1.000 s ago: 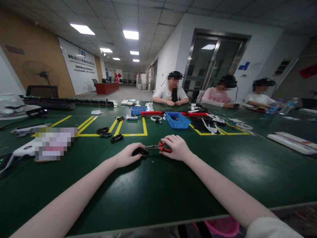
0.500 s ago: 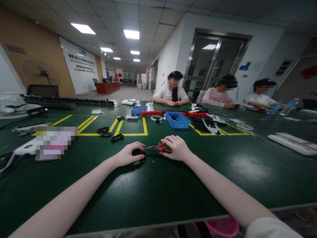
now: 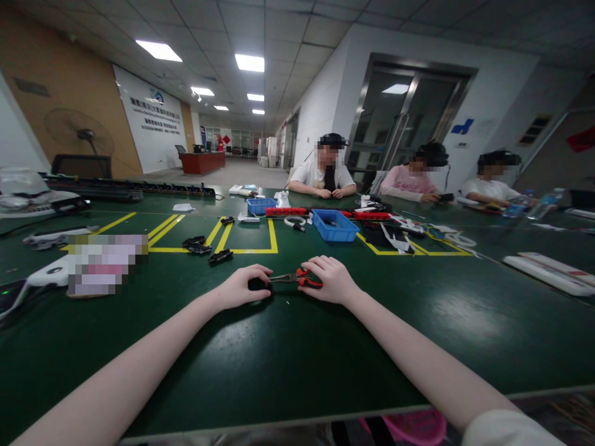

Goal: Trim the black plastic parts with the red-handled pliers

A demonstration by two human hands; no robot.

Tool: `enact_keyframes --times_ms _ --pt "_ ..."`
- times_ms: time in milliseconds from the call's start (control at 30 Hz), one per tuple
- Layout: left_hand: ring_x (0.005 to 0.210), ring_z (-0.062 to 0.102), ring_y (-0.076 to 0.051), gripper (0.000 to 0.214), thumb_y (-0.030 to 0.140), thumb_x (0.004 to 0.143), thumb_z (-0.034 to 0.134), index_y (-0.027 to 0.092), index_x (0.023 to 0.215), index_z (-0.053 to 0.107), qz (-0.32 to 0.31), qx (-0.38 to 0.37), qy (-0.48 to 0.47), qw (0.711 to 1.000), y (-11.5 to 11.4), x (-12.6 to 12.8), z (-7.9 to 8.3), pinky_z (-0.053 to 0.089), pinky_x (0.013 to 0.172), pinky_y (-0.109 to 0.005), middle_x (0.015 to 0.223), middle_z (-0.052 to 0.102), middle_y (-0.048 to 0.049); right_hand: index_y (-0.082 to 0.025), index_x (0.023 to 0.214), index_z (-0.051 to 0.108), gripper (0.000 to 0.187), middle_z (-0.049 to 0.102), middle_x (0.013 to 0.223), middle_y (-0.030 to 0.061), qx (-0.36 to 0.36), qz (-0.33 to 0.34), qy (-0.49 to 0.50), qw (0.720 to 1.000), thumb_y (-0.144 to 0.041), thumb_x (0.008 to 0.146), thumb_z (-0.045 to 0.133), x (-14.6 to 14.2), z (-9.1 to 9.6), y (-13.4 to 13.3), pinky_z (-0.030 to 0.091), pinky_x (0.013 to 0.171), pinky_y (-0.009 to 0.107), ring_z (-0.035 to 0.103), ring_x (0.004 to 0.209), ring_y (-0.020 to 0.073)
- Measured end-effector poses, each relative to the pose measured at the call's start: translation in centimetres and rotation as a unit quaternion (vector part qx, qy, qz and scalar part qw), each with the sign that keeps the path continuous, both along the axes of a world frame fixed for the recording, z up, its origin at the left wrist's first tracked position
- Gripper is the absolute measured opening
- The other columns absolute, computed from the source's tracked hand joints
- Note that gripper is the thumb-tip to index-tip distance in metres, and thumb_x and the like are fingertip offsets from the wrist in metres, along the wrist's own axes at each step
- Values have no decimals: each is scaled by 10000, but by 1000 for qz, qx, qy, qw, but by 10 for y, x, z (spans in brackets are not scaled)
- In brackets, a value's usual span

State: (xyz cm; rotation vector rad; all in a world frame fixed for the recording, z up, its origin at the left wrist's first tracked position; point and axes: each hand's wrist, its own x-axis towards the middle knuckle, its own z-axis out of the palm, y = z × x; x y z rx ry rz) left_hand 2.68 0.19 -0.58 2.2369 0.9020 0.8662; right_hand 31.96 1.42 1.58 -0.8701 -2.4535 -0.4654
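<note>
Near the middle of the green table [image 3: 288,362], held a black part [image 3: 259,285] in the left hand [image 3: 242,290], curled partly closed with fingers above and thumb below. Held the red-handled pliers [image 3: 292,277] in the right hand [image 3: 329,280], curled around the handles, with the handles somewhat spread. Pointed the metal nose left, with the tips at or just beside the black part, close to the left fingertips. Could not tell from this view whether gripping or only touching: too small, and partly hidden by the fingers.

For good control, called for a firm left-hand pinch, with the black part braced low against the table and with fingertips clear of the nose. Called for seating the tips squarely on the black part before squeezing. Required even, gradual pressure on both handles rather than a sudden jerk, to limit the risk of slipping off, marking the surface or nipping a finger.

Noted several black pieces [image 3: 220,256] on and near the yellow tape [image 3: 253,251], beyond the left hand and apart from the work; a blue tray [image 3: 340,233] beyond the right hand; and a white scrap [image 3: 287,303] on the table, just nearer than the pliers.
</note>
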Motion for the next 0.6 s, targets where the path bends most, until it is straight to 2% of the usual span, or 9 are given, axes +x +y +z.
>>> enact_keyframes --times_ms 433,600 --pt "1180 587 -252 229 337 788 734 189 956 680 6 -7 20 1000 -1 0 2 418 1072 -431 1289 596 -97 -182 1041 617 395 658 960 91 -55 2 -24 998 -501 812 657 -1 0 0 481 716 329 615 819 209" --pt "1194 582 -254 306 344 768 753 187 1006 640 10 -35 -5 999 -2 1 1 422 1075 -437 1279 608 -94 -190 1042 614 390 652 961 87 -67 -1 -30 997 -504 814 656 -1 2 0 476 697 318 614 809 203"
